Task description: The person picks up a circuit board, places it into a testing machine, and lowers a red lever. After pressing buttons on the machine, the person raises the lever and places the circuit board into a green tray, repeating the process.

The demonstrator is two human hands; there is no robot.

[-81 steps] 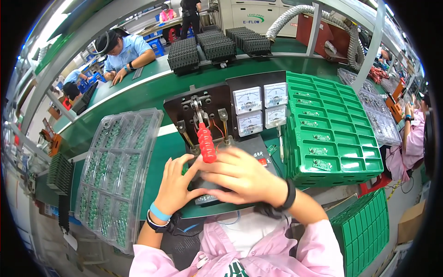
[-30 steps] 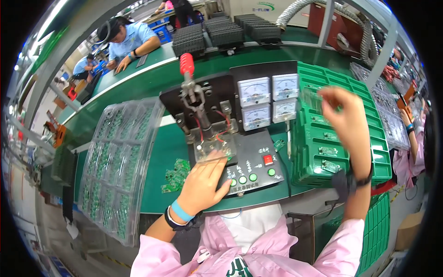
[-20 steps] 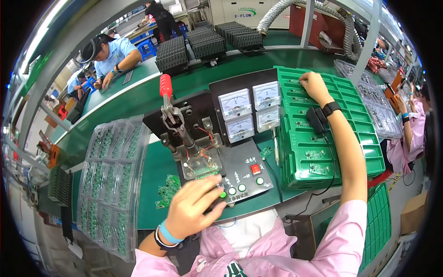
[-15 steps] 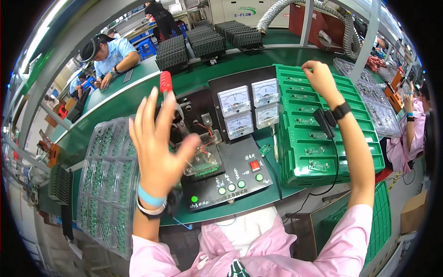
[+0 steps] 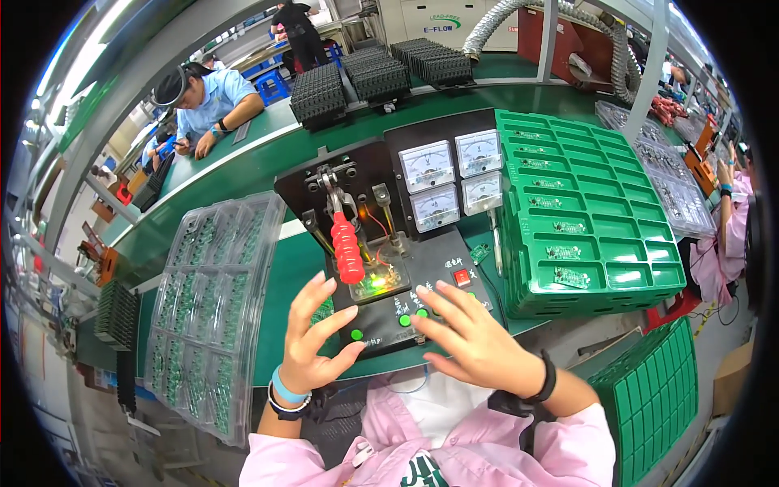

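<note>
My left hand (image 5: pixel 312 353) is open, fingers spread, at the left front corner of a black test fixture box (image 5: pixel 389 337). Part of a green circuit board (image 5: pixel 322 312) shows behind its fingers; I cannot tell whether they touch it. My right hand (image 5: pixel 487 349) lies open over the box's front panel, fingertips over the green push buttons (image 5: pixel 422 314). Between and beyond the hands, the red handle (image 5: pixel 347 253) of a toggle clamp points down towards me. Under the clear press plate (image 5: pixel 389 272) a yellow-green light glows on a board.
Four panel meters (image 5: pixel 428 166) stand behind the fixture. Stacked green trays (image 5: pixel 596 268) with circuit boards stand to the right, a clear blister tray (image 5: pixel 199 300) of boards to the left. Black racks (image 5: pixel 375 73) line the far bench, where a co-worker (image 5: pixel 207 101) sits.
The clamp handle has swung from upright to down, and a light now glows beneath it. My left hand has lowered from beside the handle; my right hand has come from the green tray to the panel.
</note>
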